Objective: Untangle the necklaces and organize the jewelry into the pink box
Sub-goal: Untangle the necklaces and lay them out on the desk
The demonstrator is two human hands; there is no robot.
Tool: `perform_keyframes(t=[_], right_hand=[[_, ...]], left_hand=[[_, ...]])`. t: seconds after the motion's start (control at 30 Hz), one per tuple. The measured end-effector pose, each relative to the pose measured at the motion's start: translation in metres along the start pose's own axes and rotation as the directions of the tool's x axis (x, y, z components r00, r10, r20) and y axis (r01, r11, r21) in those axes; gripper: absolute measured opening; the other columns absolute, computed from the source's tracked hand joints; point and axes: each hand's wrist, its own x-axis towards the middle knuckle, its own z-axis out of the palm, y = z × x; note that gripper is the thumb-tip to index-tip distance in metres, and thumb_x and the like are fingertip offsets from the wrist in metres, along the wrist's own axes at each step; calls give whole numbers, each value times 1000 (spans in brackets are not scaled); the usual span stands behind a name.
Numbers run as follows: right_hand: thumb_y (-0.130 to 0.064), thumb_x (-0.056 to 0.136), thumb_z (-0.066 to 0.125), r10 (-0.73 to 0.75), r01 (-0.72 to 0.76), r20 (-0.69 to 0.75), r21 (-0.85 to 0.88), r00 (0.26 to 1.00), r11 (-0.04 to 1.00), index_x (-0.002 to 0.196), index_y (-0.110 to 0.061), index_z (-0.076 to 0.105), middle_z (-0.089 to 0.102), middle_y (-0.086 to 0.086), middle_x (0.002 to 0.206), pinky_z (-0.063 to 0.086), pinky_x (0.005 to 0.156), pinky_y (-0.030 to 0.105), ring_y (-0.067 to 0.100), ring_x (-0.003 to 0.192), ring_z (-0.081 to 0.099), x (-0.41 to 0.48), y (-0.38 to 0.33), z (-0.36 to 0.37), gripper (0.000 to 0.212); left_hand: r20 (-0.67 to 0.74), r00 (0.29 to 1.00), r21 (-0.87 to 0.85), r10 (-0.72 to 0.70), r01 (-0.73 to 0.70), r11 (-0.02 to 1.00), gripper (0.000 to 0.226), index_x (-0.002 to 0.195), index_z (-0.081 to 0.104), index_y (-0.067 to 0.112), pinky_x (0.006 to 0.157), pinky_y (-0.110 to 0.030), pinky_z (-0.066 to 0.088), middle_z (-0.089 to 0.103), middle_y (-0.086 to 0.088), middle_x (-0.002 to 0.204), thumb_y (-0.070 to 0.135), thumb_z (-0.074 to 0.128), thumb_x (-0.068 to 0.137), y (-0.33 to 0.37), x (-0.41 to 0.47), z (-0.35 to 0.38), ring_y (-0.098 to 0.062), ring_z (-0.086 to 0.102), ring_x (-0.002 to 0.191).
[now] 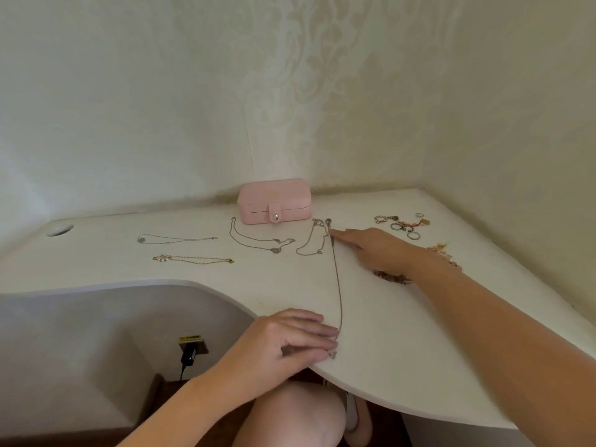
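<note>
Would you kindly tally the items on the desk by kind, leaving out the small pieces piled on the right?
Pink box: 1
Necklace chains: 5 (far-left silver chain, gold chain, centre chain, short looped chain, long chain)
Total: 6

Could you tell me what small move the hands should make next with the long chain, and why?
Probably the right hand should lift off and unsnap the closed pink rectangular box: the long thin silver chain already lies straight between it and the left hand, and the box sits just beyond its fingertips.
</note>
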Motion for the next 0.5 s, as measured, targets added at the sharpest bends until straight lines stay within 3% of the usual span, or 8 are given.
perform_keyframes(t=[0.2, 0.33, 0.5], right_hand=[[11, 86, 29, -94, 93, -1, -138, 996, 986, 150, -27, 21, 16, -8, 157, 10, 116, 25, 13, 145, 15, 3, 0, -1, 74], [6, 90, 30, -20, 17, -16, -192, 1000, 981, 151, -26, 17, 11, -6, 158, 18, 116, 31, 15, 144, 17, -1, 13, -8, 70], [0, 91, 30, 116, -128, -74, -183, 990, 975, 149, -23, 25, 18, -7, 157, 17, 117, 33, 17, 144, 19, -1, 27, -14, 63]], left_hand=[[-172, 978, -81, -114, 101, 992, 11, 80, 76, 36, 92, -14, 42, 72, 21, 92, 36, 73, 69, -14, 8, -17, -1, 58, 105], [-169, 979, -41, -116, 110, 993, 11, 79, 77, 34, 90, -9, 40, 72, 21, 94, 33, 72, 69, -17, 1, -23, 1, 57, 105], [-238, 953, 12, -186, 194, 981, 16, 83, 76, 37, 91, -6, 38, 70, 24, 96, 34, 70, 69, -28, -10, -48, 4, 57, 103]])
